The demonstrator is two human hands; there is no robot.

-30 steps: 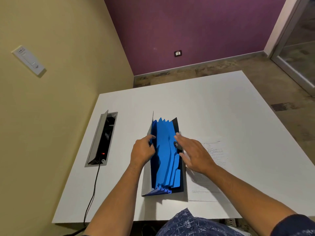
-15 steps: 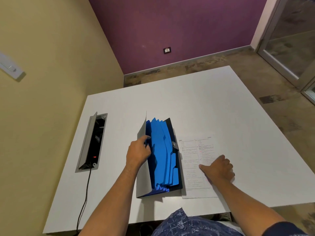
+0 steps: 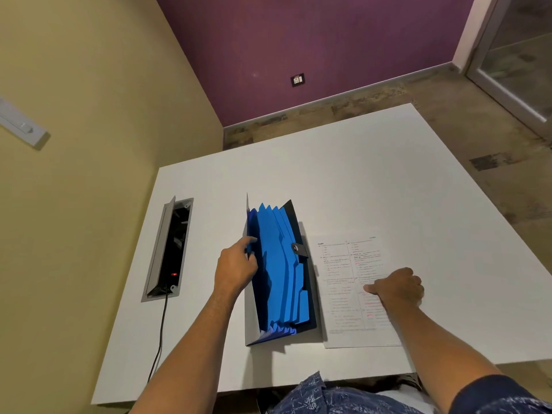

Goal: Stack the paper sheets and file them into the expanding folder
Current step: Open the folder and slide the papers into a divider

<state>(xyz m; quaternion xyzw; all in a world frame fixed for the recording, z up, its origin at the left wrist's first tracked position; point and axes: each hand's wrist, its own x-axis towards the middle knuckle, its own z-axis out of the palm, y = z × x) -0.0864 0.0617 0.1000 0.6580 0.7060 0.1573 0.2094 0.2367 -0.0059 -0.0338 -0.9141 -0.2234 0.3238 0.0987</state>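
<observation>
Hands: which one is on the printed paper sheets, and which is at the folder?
The right hand rests curled on the paper sheets, lying flat beside the folder. The left hand is at the expanding folder, fingers at its left wall, holding the blue pockets open.

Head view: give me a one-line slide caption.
Left hand holds the blue expanding folder open while right hand rests on printed paper sheets beside it.

The square white table (image 3: 343, 174) carries an open blue expanding folder with dark covers (image 3: 279, 270). A printed white paper sheet (image 3: 343, 282) lies flat just beside it. A grey recessed cable box (image 3: 167, 249) is set into the tabletop.
</observation>
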